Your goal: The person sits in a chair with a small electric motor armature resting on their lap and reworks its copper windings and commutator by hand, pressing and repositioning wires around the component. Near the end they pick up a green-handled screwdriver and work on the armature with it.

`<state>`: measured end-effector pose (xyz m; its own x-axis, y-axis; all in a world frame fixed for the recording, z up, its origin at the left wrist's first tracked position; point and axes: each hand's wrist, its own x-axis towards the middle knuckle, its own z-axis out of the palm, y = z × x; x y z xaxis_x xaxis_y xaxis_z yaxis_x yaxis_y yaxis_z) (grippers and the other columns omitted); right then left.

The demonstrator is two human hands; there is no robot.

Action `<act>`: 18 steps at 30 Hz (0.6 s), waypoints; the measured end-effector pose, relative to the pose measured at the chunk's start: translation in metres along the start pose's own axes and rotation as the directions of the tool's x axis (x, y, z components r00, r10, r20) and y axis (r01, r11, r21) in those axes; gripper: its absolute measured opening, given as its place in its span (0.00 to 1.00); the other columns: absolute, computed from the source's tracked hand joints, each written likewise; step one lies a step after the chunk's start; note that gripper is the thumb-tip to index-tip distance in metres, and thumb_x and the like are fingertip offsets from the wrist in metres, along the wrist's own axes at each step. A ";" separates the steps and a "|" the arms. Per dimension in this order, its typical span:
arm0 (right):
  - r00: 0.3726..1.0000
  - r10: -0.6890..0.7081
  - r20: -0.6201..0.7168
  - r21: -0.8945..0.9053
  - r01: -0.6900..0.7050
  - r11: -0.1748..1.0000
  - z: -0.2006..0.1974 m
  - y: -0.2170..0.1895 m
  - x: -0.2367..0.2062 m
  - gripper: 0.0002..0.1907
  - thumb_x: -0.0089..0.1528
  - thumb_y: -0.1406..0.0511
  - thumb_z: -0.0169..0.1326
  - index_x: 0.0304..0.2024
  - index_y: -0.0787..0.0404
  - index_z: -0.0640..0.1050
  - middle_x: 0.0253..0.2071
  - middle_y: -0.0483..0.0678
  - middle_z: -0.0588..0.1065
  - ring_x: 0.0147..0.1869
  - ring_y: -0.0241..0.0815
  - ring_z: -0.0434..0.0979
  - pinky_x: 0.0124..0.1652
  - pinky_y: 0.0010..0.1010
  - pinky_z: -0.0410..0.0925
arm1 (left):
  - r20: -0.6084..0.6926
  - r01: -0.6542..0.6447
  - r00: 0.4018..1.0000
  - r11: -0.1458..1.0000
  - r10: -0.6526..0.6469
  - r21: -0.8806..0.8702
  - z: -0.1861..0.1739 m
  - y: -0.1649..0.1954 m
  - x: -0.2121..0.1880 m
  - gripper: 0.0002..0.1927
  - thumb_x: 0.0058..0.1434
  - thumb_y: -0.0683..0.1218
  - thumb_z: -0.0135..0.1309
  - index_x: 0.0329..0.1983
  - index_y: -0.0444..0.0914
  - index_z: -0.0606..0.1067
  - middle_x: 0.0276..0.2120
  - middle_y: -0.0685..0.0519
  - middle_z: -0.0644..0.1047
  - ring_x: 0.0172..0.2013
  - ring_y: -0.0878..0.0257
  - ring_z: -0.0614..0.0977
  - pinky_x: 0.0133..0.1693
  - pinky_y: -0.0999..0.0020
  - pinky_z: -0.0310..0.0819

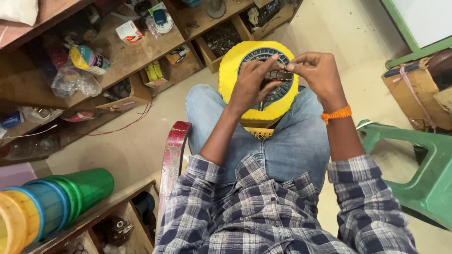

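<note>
Hands together: our left hand [248, 87] and right hand [318, 73] pinch small dark metal part [278, 75] above round yellow plastic stool [231, 66].

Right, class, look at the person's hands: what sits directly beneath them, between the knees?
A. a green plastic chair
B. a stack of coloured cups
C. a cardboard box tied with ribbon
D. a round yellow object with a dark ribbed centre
D: both the left hand and the right hand pinch a small dark part right over the round yellow object, which rests between the knees.
</note>
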<state>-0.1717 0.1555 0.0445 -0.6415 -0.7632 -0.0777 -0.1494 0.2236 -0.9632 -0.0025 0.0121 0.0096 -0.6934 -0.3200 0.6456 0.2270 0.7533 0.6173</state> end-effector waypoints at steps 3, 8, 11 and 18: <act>0.998 -0.054 -0.044 -0.187 0.044 0.981 0.004 -0.009 -0.024 0.06 0.63 0.68 0.67 0.40 0.66 0.84 0.23 0.38 0.64 0.28 0.25 0.58 0.28 0.24 0.54 | 0.032 0.027 0.999 0.997 -0.025 -0.066 0.000 -0.005 -0.002 0.45 0.59 0.48 0.69 0.74 0.42 0.58 0.54 0.60 0.78 0.51 0.57 0.76 0.58 0.60 0.65; 0.954 -0.289 -0.075 -0.459 0.224 0.860 0.023 -0.023 -0.054 0.07 0.61 0.70 0.67 0.40 0.65 0.82 0.28 0.51 0.73 0.26 0.36 0.66 0.29 0.30 0.61 | 0.025 0.016 1.000 0.994 -0.014 -0.107 0.001 -0.005 -0.007 0.37 0.60 0.47 0.69 0.69 0.44 0.64 0.54 0.61 0.79 0.50 0.58 0.77 0.57 0.61 0.66; 0.907 -0.418 -0.051 -0.501 0.339 0.796 0.029 -0.029 -0.057 0.06 0.62 0.71 0.64 0.41 0.64 0.81 0.35 0.52 0.78 0.32 0.44 0.77 0.33 0.32 0.68 | 0.062 0.017 0.998 0.995 -0.011 -0.096 -0.001 -0.009 -0.002 0.31 0.58 0.47 0.70 0.63 0.45 0.70 0.51 0.60 0.79 0.47 0.58 0.76 0.55 0.62 0.69; 0.885 -0.464 -0.033 -0.567 0.366 0.738 0.053 -0.010 -0.071 0.05 0.61 0.71 0.63 0.38 0.65 0.80 0.35 0.54 0.78 0.37 0.53 0.79 0.36 0.38 0.70 | 0.196 -0.184 0.964 0.983 0.178 0.011 -0.012 -0.019 0.008 0.19 0.59 0.45 0.66 0.53 0.46 0.78 0.56 0.59 0.77 0.47 0.54 0.73 0.54 0.61 0.68</act>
<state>-0.0849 0.1750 0.0460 -0.5232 -0.7595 0.3865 -0.7715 0.2294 -0.5935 -0.0038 -0.0120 0.0082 -0.7622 -0.0617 0.6444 0.3433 0.8054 0.4832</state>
